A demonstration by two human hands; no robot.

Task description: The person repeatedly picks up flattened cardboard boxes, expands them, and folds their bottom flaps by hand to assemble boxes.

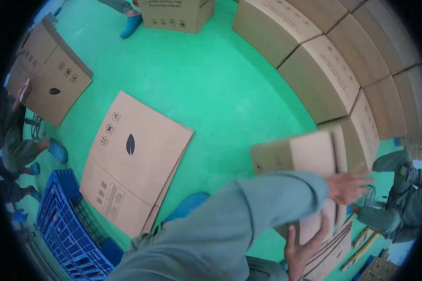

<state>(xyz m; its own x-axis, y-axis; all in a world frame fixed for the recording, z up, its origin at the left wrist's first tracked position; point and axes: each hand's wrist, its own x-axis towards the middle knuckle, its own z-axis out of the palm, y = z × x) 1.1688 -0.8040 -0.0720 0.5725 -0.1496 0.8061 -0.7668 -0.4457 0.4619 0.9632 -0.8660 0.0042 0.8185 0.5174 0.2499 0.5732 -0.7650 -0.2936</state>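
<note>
The left hand [349, 187] is blurred, fingers spread wide over the far side of a brown carton [312, 152]; whether it touches the cardboard I cannot tell. The right hand [305, 250], thumb and fingers wide apart, rests against the same carton's near part, below the left hand; the carton's inside is hidden. Just right of the right hand lie flat cardboard sheets [330, 255]. Beyond the left hand rise stacked cartons [321, 79], contents out of sight. Well left of both hands lies a large flattened carton [147, 126], near blue plastic latticework [72, 229].
</note>
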